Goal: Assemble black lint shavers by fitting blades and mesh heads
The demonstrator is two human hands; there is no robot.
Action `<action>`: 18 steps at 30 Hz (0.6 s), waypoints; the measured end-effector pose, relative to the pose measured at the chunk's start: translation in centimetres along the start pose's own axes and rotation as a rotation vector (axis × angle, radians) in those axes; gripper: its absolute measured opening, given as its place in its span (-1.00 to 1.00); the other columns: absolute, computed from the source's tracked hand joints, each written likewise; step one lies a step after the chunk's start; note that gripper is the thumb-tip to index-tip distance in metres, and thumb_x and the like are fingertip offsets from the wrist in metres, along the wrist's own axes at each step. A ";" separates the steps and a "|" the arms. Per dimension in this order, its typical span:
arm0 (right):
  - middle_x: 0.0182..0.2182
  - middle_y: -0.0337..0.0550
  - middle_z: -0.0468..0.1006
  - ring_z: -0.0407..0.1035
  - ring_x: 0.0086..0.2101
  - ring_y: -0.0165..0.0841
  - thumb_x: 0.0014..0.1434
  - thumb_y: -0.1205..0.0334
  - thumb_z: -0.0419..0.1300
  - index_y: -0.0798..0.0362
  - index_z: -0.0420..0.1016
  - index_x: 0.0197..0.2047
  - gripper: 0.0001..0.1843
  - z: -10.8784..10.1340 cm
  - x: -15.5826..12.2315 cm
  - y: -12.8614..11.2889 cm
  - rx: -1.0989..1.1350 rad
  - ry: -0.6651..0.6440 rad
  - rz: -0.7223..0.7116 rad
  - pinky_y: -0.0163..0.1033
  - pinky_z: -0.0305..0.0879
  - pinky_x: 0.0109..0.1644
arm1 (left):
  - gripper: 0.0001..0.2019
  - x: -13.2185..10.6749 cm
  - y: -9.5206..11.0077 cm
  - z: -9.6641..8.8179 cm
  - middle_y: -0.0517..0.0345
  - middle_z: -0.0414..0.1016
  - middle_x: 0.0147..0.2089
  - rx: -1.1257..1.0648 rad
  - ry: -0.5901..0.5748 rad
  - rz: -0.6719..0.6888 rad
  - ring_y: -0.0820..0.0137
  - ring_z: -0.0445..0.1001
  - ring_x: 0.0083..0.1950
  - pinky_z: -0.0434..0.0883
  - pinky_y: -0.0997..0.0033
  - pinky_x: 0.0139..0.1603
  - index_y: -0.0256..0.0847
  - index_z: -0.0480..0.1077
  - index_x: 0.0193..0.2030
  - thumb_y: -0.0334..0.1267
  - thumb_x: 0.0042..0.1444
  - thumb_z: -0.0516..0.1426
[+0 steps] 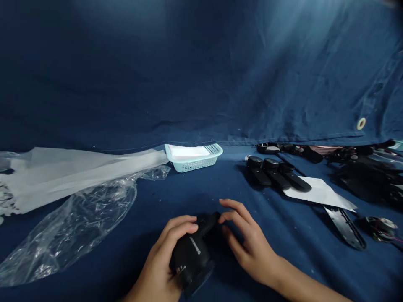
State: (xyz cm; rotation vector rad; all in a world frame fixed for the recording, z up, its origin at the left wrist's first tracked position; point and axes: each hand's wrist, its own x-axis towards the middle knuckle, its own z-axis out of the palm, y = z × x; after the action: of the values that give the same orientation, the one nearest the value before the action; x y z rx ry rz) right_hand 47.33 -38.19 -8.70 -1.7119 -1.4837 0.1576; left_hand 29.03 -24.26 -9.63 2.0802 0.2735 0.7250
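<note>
A black handheld device (192,256) with a thick rounded body, small white lettering and a narrower handle-like part lies low in the middle of the view. Around its body my left hand (166,247) is closed, the thumb hidden from sight. My right hand (245,239) is at the far end of the narrow part, its fingers curved and apart. One fingertip seems to touch that end; whether it presses there I cannot tell. The device's lower end is blurred.
A pale turquoise basket (197,164) holding white sheets stands at the back. White foam sheeting (82,172) and crumpled clear plastic (91,222) lie left. Several black parts (273,172), white paper (317,193) and a long dark shell (344,226) lie right. Blue cloth hangs behind.
</note>
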 end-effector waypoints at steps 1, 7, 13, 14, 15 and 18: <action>0.17 -0.02 0.21 0.14 0.19 -0.19 0.24 0.47 -0.02 -0.04 0.30 -0.09 -0.74 0.0 0.0 -0.1 0.001 0.002 -0.003 0.03 0.19 0.21 | -0.45 0.0 0.0 0.0 0.06 0.24 0.20 0.005 -0.006 -0.014 0.11 0.31 0.21 0.31 0.08 0.15 0.13 0.21 0.10 -0.46 0.03 0.21; 0.19 -0.05 0.19 0.12 0.21 -0.22 0.24 0.49 -0.02 -0.05 0.30 0.01 -0.66 -0.2 -0.2 -0.9 0.019 -0.055 -0.058 -0.03 0.18 0.24 | -0.42 0.1 0.1 0.1 0.09 0.24 0.21 0.002 -0.024 -0.047 0.14 0.29 0.22 0.29 0.13 0.18 0.14 0.23 0.10 -0.51 -0.01 0.21; 0.21 -0.06 0.18 0.13 0.20 -0.19 0.16 0.57 -0.02 -0.06 0.30 0.08 -0.52 -0.5 -0.5 -1.9 0.002 -0.098 -0.150 -0.02 0.21 0.22 | -0.41 0.0 0.0 0.3 0.08 0.27 0.21 -0.012 -0.024 -0.056 0.12 0.32 0.19 0.33 0.11 0.12 0.12 0.29 0.08 -0.54 -0.06 0.17; 0.21 -0.05 0.18 0.14 0.19 -0.18 0.15 0.57 -0.02 -0.06 0.30 0.07 -0.51 -0.6 -0.5 -2.0 0.000 -0.094 -0.166 -0.02 0.22 0.21 | -0.40 -0.1 0.0 0.3 0.07 0.26 0.21 -0.007 -0.038 -0.050 0.12 0.32 0.19 0.33 0.10 0.12 0.13 0.29 0.08 -0.55 -0.07 0.17; 0.21 -0.05 0.19 0.14 0.19 -0.18 0.15 0.58 -0.02 -0.05 0.31 0.07 -0.51 -0.6 -0.5 -2.1 -0.003 -0.092 -0.175 -0.03 0.23 0.20 | -0.39 -0.1 0.0 0.3 0.07 0.25 0.21 -0.002 -0.054 -0.042 0.12 0.32 0.18 0.33 0.08 0.13 0.14 0.27 0.09 -0.56 -0.07 0.16; 0.21 -0.06 0.19 0.14 0.18 -0.18 0.15 0.57 -0.02 -0.04 0.32 0.08 -0.51 -0.8 -0.4 -2.3 -0.012 -0.090 -0.186 -0.04 0.24 0.20 | -0.35 0.0 -0.1 0.3 0.11 0.21 0.22 0.009 -0.079 -0.037 0.14 0.30 0.20 0.31 0.08 0.14 0.18 0.23 0.11 -0.58 -0.06 0.14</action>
State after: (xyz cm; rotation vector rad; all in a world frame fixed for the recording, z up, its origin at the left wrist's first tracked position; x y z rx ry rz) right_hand 45.92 -39.06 -6.90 -1.5843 -1.7046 0.1281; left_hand 29.22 -24.40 -9.90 2.1012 0.2705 0.6197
